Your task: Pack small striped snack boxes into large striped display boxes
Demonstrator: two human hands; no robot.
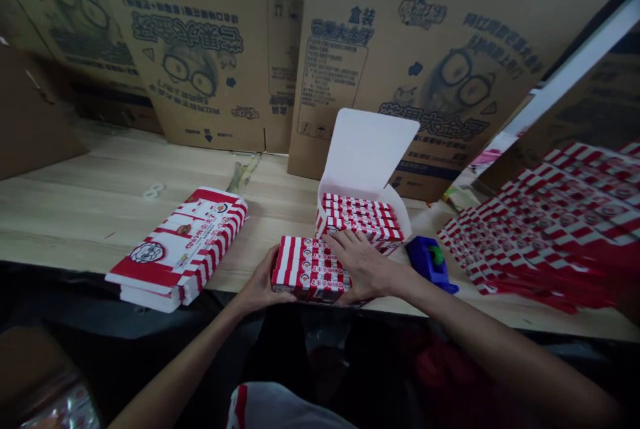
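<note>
1 open box (359,165), 1 dispenser (429,265)

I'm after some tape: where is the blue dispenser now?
In the head view, the blue dispenser sits right of centre on the table, between the open white box and the striped stack.

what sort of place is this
Probably a packing station, perhaps in a workshop or warehouse: printed cartons line the back of a wooden table, a blue tape dispenser sits near the right forearm, and striped packs are massed at right.
</note>
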